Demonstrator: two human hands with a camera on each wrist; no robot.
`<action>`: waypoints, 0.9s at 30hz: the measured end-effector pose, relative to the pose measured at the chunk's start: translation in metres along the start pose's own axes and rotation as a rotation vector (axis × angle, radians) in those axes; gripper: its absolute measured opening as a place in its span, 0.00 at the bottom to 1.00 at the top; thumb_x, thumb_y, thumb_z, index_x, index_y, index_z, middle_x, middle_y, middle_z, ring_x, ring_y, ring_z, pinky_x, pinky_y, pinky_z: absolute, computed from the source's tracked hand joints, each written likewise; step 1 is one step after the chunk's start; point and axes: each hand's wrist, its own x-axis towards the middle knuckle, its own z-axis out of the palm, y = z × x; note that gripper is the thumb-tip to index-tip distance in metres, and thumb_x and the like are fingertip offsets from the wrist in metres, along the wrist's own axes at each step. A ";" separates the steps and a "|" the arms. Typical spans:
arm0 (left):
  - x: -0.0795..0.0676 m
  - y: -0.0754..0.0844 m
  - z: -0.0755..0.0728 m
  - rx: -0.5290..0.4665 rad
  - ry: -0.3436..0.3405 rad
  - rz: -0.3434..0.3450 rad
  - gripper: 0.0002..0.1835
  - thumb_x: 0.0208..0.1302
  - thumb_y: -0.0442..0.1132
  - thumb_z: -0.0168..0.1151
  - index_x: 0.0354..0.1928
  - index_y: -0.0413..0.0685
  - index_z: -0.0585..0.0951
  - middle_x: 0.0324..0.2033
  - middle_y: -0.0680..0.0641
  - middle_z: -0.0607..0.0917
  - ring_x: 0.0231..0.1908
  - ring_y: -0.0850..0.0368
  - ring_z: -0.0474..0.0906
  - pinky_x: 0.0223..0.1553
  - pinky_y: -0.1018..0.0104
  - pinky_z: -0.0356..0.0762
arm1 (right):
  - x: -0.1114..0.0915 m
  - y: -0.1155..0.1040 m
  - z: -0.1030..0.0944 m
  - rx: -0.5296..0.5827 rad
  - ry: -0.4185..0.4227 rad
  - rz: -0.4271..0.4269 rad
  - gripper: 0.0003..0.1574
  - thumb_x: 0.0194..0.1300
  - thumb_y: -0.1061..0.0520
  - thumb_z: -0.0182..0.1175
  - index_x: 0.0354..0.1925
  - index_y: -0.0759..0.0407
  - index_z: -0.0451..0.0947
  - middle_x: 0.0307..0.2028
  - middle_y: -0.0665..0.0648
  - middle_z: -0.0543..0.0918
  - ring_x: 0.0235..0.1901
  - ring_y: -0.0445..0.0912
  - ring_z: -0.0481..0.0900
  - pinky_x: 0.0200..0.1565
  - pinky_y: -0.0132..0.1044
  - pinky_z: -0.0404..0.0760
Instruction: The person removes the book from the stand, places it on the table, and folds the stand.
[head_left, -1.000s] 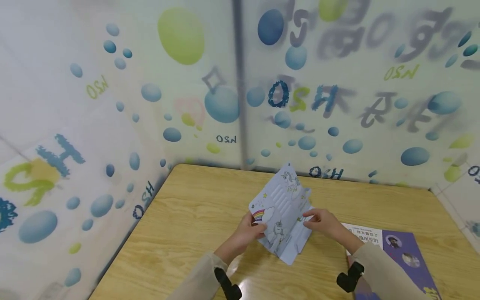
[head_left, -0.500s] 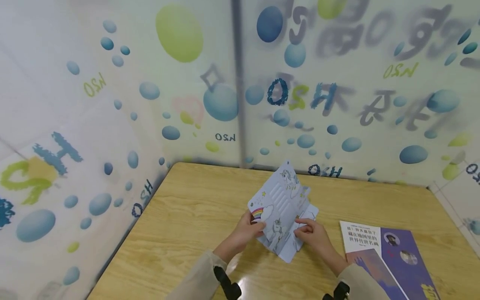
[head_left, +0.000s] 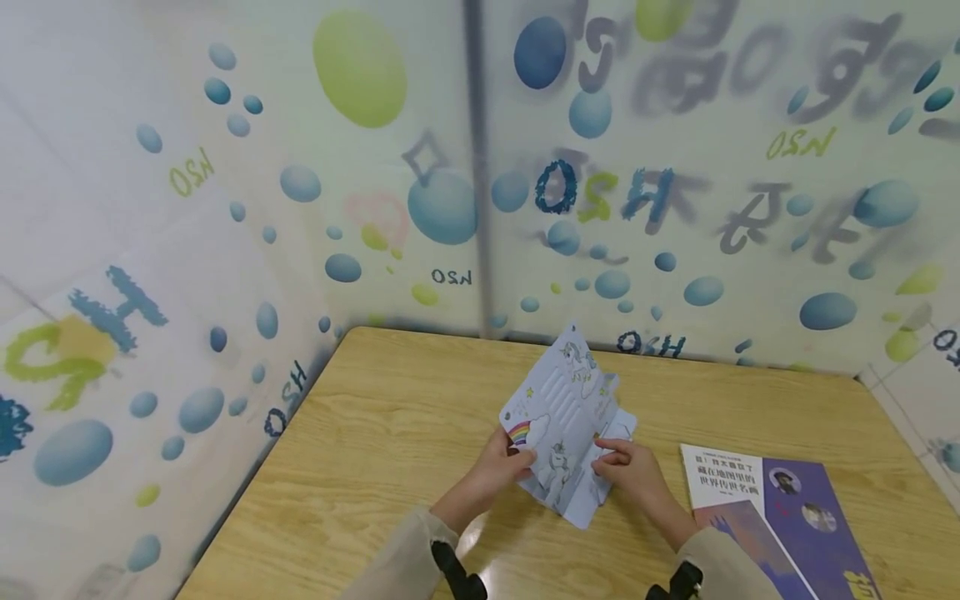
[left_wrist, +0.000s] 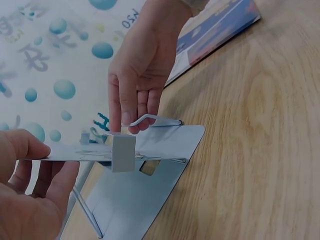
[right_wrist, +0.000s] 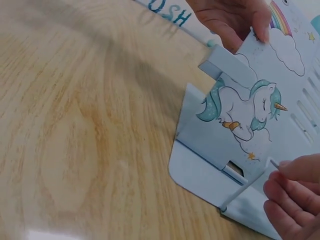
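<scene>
A pale book stand (head_left: 558, 408) with unicorn, rainbow and cloud prints stands half unfolded on the wooden table, its slotted panel tilted up from a flat base plate (left_wrist: 125, 200). My left hand (head_left: 491, 471) grips the panel's left edge, thumb on the printed face and fingers behind. Between thumb and fingers, my right hand (right_wrist: 300, 195) pinches a bent wire arm (right_wrist: 245, 189) hinged at the base. A small box-shaped ledge (left_wrist: 123, 153) juts from the panel's lower edge. In the left wrist view, another wire prop (left_wrist: 87, 212) runs behind the panel down to the base.
A purple and white book (head_left: 813, 521) lies on the table to the right, beside my right forearm. Walls with printed bubbles and letters (head_left: 600, 192) border the table (head_left: 375, 433) at its back and left.
My right hand has moved nearer and left along the base, its forearm uncovering more of the book. My left hand keeps its grip, and the stand has hardly moved.
</scene>
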 end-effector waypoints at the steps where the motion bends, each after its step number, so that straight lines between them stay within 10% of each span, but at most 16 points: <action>1: -0.001 0.000 0.002 -0.003 -0.004 0.002 0.26 0.57 0.27 0.53 0.59 0.33 0.60 0.44 0.39 0.76 0.41 0.52 0.75 0.44 0.55 0.76 | 0.000 0.000 -0.001 -0.004 -0.002 -0.002 0.22 0.53 0.69 0.63 0.48 0.76 0.74 0.26 0.60 0.82 0.27 0.42 0.79 0.28 0.30 0.75; 27: -0.017 -0.012 0.054 -0.145 0.066 0.064 0.30 0.39 0.20 0.52 0.53 0.37 0.68 0.39 0.40 0.79 0.36 0.53 0.76 0.32 0.64 0.77 | 0.011 -0.004 -0.037 -0.208 -0.163 -0.034 0.22 0.51 0.68 0.63 0.47 0.74 0.76 0.23 0.54 0.81 0.22 0.43 0.74 0.23 0.32 0.71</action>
